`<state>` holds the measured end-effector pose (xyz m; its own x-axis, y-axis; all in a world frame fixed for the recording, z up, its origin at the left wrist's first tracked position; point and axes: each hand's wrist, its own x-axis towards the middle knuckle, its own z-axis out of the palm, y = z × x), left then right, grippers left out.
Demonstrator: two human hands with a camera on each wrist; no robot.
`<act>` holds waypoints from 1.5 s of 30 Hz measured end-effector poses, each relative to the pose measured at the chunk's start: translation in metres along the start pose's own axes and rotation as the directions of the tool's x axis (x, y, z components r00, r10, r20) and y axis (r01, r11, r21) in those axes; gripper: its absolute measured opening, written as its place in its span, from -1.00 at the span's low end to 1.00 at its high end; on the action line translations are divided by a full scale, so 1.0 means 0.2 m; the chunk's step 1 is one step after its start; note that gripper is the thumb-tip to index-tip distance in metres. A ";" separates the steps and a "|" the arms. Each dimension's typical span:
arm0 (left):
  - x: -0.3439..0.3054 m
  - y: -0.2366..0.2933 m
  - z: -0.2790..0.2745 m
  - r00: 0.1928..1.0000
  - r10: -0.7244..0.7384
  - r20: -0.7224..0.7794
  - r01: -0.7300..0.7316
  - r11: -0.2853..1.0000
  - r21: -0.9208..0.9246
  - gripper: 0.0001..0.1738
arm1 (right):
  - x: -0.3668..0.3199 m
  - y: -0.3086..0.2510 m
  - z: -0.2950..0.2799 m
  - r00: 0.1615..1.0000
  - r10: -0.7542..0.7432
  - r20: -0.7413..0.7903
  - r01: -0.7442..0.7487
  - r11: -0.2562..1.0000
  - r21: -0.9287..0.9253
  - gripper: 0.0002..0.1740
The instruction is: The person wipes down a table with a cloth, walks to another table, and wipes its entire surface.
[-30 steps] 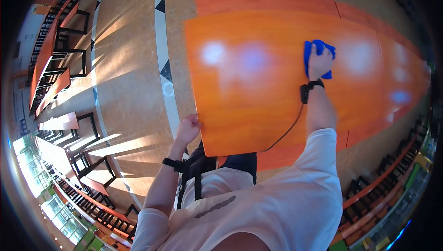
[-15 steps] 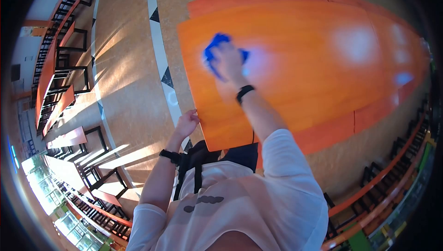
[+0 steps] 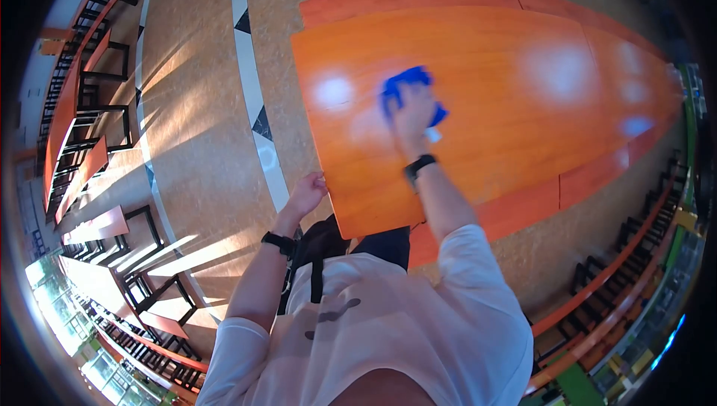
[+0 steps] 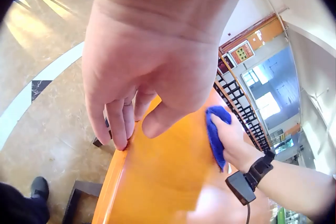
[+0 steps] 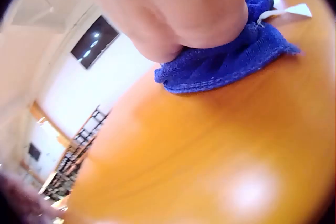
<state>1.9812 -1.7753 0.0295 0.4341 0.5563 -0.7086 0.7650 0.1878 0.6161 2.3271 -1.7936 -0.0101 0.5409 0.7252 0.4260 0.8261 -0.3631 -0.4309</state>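
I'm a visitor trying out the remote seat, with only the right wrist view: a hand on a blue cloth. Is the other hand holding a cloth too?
Observer: No, the left hand touches the edge of the table.
Operator: Does the right hand, with the blue cloth, wear anything at its wrist?
Observer: Yes, a black strap.
Operator: And the floor?
Observer: It has a white stripe with black patches.

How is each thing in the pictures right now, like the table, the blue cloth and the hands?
table: shiny, with bright spots of light on top
blue cloth: crumpled, lying on the table
white tag: sticking out from the cloth
right hand: holding the cloth against the table
left hand: fingers touching the table's edge
black wristband: worn, just behind the right hand
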 end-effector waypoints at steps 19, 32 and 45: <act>0.06 -0.04 -0.10 0.983 -0.029 0.179 0.060 0.984 -0.169 -0.41 | 0.07 0.77 -0.42 0.926 0.362 -0.106 -0.375 0.854 -0.360 -0.45; 0.07 0.13 -0.17 0.956 -0.177 0.236 0.180 0.984 0.006 -0.35 | -0.48 -0.64 -0.12 0.953 -0.212 0.216 0.175 0.968 0.178 -0.54; 0.10 -0.13 0.05 0.971 -0.073 -0.226 0.081 0.996 0.027 -0.63 | 0.21 1.27 -0.63 0.923 0.383 -0.039 -0.375 0.874 -0.309 -0.47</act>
<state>1.9754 -1.7779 -0.0034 0.2587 0.7096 -0.6554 0.8101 0.2102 0.5473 2.5801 -1.9291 -0.0007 0.8216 0.5078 0.2590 0.5677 -0.7701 -0.2908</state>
